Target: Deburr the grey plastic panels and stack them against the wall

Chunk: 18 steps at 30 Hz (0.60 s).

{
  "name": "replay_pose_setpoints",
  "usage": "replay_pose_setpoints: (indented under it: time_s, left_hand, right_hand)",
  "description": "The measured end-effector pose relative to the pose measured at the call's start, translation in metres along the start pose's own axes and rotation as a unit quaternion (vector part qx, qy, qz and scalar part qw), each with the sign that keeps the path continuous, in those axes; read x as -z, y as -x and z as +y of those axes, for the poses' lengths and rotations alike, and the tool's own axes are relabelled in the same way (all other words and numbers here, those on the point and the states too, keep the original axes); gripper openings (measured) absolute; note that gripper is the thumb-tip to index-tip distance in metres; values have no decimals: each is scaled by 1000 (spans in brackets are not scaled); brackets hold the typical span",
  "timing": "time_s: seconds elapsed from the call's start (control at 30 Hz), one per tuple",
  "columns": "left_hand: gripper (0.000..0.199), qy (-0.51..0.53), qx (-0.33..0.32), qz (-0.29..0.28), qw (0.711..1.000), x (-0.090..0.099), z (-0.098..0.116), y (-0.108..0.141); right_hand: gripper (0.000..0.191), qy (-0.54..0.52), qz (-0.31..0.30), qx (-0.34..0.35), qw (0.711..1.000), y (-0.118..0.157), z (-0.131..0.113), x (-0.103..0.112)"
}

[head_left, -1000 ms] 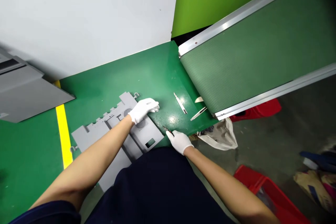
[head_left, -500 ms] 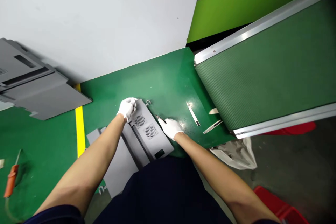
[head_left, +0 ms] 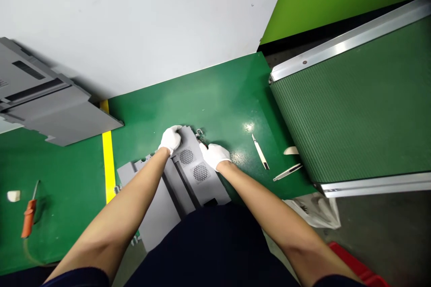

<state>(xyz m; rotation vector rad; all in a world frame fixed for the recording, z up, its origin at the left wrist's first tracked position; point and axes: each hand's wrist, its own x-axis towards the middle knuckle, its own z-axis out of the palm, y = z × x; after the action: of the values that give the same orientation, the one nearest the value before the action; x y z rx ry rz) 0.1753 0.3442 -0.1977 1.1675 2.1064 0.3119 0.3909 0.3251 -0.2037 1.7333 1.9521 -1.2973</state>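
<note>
A grey plastic panel (head_left: pixel 210 184) with two round vent grilles lies on the green table, close against my body. My left hand (head_left: pixel 170 139), in a white glove, grips the panel's far left corner with its fingers bent over the edge. At the panel's right edge, near the far corner, my right hand (head_left: pixel 214 156), also gloved, is closed around a small tool, mostly hidden by the fingers. A small metal hook (head_left: pixel 200 132) juts out beside that corner.
Two white-handled knives (head_left: pixel 260 151) and a pale piece (head_left: pixel 291 150) lie right, beside a green conveyor (head_left: pixel 357 107). Another grey panel (head_left: pixel 67 114) leans on the white wall at left. An orange-handled tool (head_left: pixel 28 218) lies near a white block (head_left: pixel 14 196).
The view has shifted, so most things appear farther right. My right hand has come in against the panel's edge near the far corner, with the tool. My left hand still holds its corner.
</note>
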Motion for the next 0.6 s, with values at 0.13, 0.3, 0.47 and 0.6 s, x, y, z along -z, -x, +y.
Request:
replay_pose_setpoints:
  time_s: [0.13, 0.3, 0.47, 0.6]
  left_hand:
    - [62, -5, 2, 7, 1000, -2, 3, 4]
    - [62, -1, 2, 13, 1000, -3, 5, 7]
    - [60, 9, 4, 14, 1000, -3, 4, 8]
    - [61, 8, -2, 22, 1000, -4, 2, 8]
  right_hand:
    - [73, -1, -1, -5, 1000, -2, 1, -3]
    - [72, -8, -12, -10, 1000, -4, 0, -3]
    - [71, -11, -14, -18, 1000, -1, 2, -4]
    - [71, -7, -13, -19, 1000, -2, 1, -4]
